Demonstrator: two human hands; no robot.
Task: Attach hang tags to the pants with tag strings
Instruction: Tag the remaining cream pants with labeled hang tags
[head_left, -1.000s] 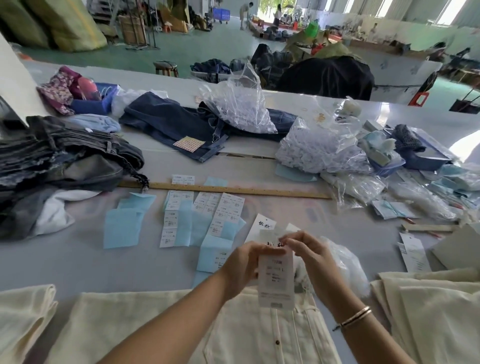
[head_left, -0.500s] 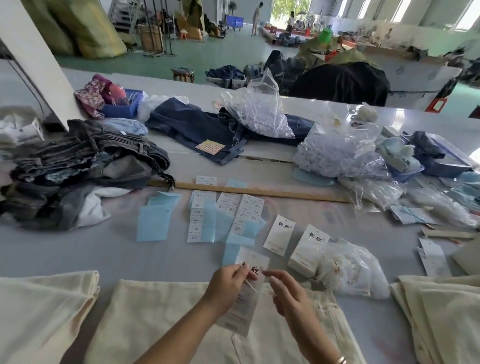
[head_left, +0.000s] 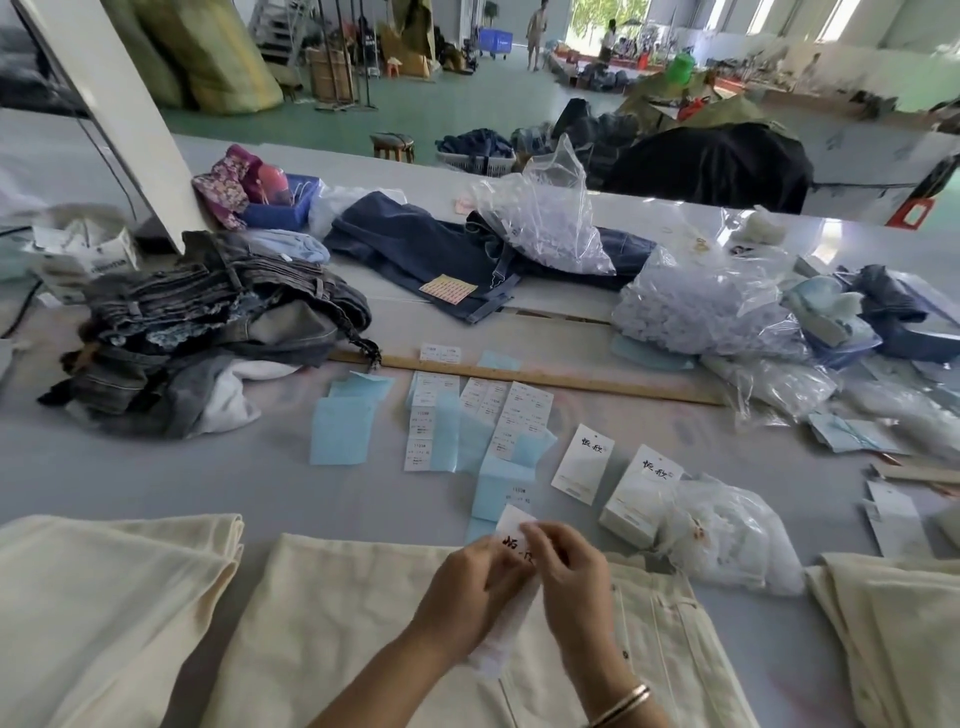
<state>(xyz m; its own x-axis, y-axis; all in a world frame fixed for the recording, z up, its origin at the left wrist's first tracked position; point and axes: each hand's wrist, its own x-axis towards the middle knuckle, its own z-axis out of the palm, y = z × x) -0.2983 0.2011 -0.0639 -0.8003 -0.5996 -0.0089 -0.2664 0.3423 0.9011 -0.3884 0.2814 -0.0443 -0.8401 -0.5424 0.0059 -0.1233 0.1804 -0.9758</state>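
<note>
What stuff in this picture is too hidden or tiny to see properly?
All in the head view:
- Tag string: not visible; the left hand and right hand cover the top of the hang tag.
- Print on the size stickers: too small to read.
- Cream pants: cut off by the bottom edge.
- Contents of the clear bag: blurred by the plastic.

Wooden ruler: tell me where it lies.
Head view: the wooden ruler lies across mid-table, its left end by the dark jeans pile, just beyond the size labels.

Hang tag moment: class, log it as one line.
left hand: pinches hang tag | right hand: pinches tag top | cream pants: flat beneath | string: unseen
</note>
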